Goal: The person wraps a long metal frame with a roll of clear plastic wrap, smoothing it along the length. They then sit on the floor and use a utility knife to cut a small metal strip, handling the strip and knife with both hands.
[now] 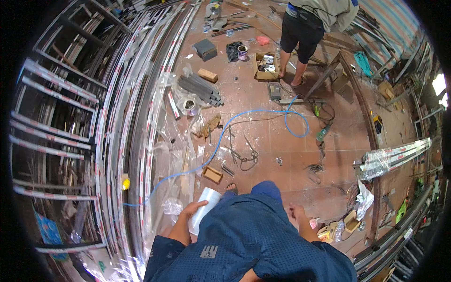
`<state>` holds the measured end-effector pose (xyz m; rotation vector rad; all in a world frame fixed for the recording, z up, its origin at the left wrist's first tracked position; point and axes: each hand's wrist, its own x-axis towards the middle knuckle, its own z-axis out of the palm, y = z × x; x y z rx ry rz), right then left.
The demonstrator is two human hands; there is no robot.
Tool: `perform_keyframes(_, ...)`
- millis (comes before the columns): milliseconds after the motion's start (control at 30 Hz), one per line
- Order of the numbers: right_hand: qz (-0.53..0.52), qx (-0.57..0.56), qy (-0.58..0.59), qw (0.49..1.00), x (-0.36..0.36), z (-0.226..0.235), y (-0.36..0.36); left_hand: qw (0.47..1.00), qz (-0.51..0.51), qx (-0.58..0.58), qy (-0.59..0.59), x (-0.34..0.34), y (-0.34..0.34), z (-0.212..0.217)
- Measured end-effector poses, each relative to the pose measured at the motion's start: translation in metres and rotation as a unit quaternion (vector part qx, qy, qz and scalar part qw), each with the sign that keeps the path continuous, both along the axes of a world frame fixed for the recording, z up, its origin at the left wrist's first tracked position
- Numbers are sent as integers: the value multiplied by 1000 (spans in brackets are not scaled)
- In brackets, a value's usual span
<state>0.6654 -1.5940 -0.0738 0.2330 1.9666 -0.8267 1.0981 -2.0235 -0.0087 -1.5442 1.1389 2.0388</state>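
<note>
My left hand (195,207) is closed round a whitish roll of plastic film (206,207), which hangs tilted beside my left leg. My right hand (296,212) hangs by my right thigh, its fingers loosely bent and apart, and nothing shows in it. A small open cardboard box (213,174) sits on the floor ahead of my left foot, with short dark rods (227,170) beside it. Close to my right forearm lie another open box (351,221) and a clear plastic bottle (339,231).
Long metal frames with striped tape (101,141) fill the left side. A blue hose (235,116) curves across the tiled floor. Dark square tubes (199,89) are stacked ahead. Wrapped silver bars (392,157) stick out at right. Another person (305,33) stands at the far right.
</note>
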Motion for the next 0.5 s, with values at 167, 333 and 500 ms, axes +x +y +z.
perform_keyframes(167,259,-118,92,954,-17,-55,-21,982,-144,38,-116,-95,-105,-1)
perform_keyframes(333,42,-46,-33,997,-159,-85,-138,994,-65,-16,-89,-198,-186,-30)
perform_keyframes(500,99,-14,182,978,-401,-73,-298,980,192,57,-15,-315,-221,18)
